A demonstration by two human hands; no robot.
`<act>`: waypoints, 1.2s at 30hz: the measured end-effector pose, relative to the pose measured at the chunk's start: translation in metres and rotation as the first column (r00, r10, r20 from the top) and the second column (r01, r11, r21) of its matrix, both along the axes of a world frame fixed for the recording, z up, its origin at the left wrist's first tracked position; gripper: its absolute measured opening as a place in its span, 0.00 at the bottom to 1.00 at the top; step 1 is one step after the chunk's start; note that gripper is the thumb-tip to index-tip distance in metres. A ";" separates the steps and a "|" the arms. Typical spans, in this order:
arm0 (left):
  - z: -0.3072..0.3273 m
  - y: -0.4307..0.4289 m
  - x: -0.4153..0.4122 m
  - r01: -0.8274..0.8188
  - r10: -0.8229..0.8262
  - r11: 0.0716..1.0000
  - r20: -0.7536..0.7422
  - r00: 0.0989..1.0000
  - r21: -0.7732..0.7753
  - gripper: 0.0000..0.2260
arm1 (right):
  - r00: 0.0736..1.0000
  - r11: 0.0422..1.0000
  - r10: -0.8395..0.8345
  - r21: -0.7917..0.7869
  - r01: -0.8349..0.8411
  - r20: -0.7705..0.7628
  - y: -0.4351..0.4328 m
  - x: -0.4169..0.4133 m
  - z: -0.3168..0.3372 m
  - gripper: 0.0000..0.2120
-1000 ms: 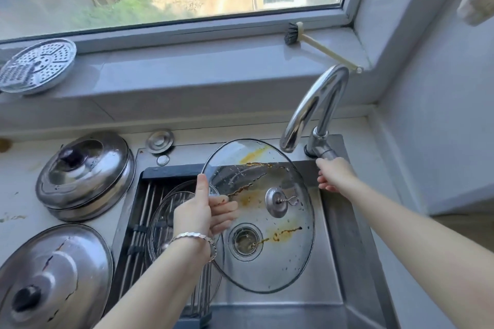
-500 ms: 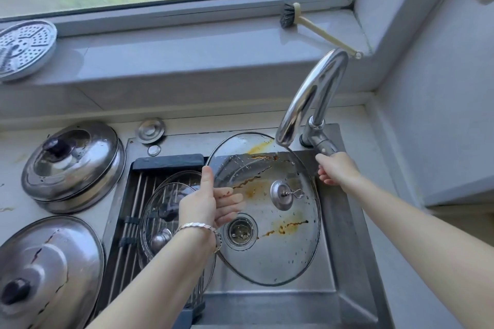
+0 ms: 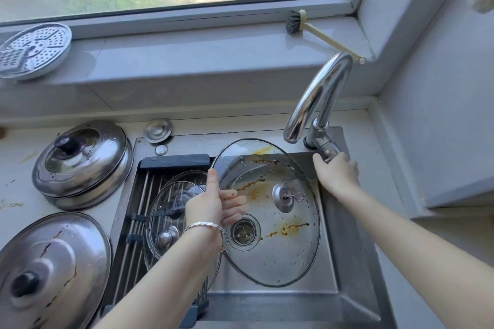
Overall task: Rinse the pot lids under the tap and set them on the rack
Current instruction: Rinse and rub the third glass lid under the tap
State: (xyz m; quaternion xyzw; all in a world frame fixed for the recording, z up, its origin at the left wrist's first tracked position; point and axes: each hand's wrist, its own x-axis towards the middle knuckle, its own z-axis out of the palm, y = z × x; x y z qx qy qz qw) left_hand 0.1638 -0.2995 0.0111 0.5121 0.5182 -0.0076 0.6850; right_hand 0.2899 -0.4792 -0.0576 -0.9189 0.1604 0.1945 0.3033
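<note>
My left hand [image 3: 213,203] grips the left rim of a large glass pot lid [image 3: 283,256], held tilted over the sink, its underside streaked with orange-brown sauce. My right hand [image 3: 338,173] is closed on the handle of the chrome tap [image 3: 318,99], whose spout ends just above the lid's top edge. No water is visible. Two smaller glass lids [image 3: 165,211] lie on the roll-up rack [image 3: 139,195] over the sink's left half. Two steel lids rest on the counter, one at left [image 3: 80,160] and one soiled at the bottom left [image 3: 48,270].
The steel sink [image 3: 344,270] has its drain strainer [image 3: 243,232] seen through the glass lid. A perforated steamer plate [image 3: 32,48] and a dish brush [image 3: 315,32] lie on the windowsill. A small round plug cover [image 3: 157,129] sits behind the sink. A wall stands close on the right.
The view has shifted a little; both hands keep their holds, left on the glass lid, right on the tap handle. The lid sits slightly lower under the spout.
</note>
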 end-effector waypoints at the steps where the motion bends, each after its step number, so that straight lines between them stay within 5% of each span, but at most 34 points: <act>1: 0.001 -0.001 0.000 -0.002 0.002 1.000 0.005 1.000 -0.003 0.26 | 0.989 0.997 0.077 -0.022 -0.075 0.126 0.009 -0.015 0.007 0.24; 3: 0.001 -0.004 0.001 -0.001 0.001 1.000 0.011 1.000 -0.001 0.26 | 0.887 0.937 0.308 0.053 -0.346 0.342 0.031 -0.052 0.022 0.29; 6: 0.001 -0.011 0.001 0.003 -0.004 0.998 0.010 1.000 0.068 0.25 | 0.593 0.640 0.668 0.059 -0.766 0.450 0.063 -0.094 0.030 0.32; 8: 0.001 -0.012 0.000 0.010 -0.008 0.991 -0.013 1.000 0.132 0.24 | 0.426 0.515 0.746 -0.037 -0.856 0.511 0.075 -0.099 0.030 0.31; 10: 0.002 -0.011 -0.001 -0.012 0.012 0.993 0.002 1.000 0.117 0.24 | 0.387 0.510 0.745 -0.089 -0.856 0.544 0.080 -0.091 0.029 0.33; 12: 0.003 -0.010 -0.001 -0.022 0.019 0.996 0.039 0.999 0.086 0.25 | 0.501 0.596 0.719 -0.057 -0.801 0.481 0.081 -0.076 0.027 0.34; 15: 0.006 -0.013 -0.002 0.014 -0.017 0.999 0.086 0.996 0.037 0.26 | 0.800 0.820 0.540 0.049 -0.570 0.260 0.081 -0.055 0.025 0.30; 17: 0.005 -0.013 -0.003 0.019 -0.024 0.998 0.079 0.997 0.062 0.26 | 0.767 0.796 0.577 0.017 -0.605 0.280 0.081 -0.067 0.029 0.31; 20: 0.006 -0.011 -0.005 0.015 -0.021 0.995 0.060 0.998 0.096 0.25 | 0.511 0.585 0.745 -0.052 -0.809 0.429 0.079 -0.093 0.034 0.35; 21: 0.007 -0.012 -0.005 0.024 -0.030 0.995 0.059 0.998 0.097 0.25 | 0.519 0.592 0.744 -0.054 -0.804 0.421 0.076 -0.087 0.033 0.35; 24: 0.006 -0.018 -0.009 0.081 -0.086 0.994 0.075 0.993 0.068 0.26 | 0.840 0.846 0.517 0.050 -0.531 0.165 0.070 -0.046 0.031 0.30; 25: 0.005 -0.019 -0.010 0.093 -0.098 0.993 0.071 0.993 0.071 0.26 | 0.870 0.873 0.475 0.059 -0.485 0.133 0.070 -0.044 0.033 0.30; 30: -0.001 -0.018 -0.006 0.062 -0.068 0.985 0.029 0.997 0.162 0.25 | 0.537 0.600 0.722 -0.008 -0.800 0.436 0.082 -0.089 0.039 0.34; 33: 0.001 -0.020 -0.011 0.060 -0.064 0.994 0.046 0.997 0.087 0.26 | 0.855 0.858 0.478 0.099 -0.503 0.202 0.073 -0.051 0.027 0.30; 34: 0.001 -0.021 -0.012 0.068 -0.072 0.993 0.043 0.996 0.097 0.26 | 0.900 0.896 0.416 0.113 -0.430 0.127 0.072 -0.047 0.028 0.29; 36: 0.000 -0.021 -0.012 0.061 -0.068 0.989 0.048 0.997 0.136 0.26 | 0.850 0.847 0.501 0.111 -0.520 0.162 0.080 -0.064 0.035 0.30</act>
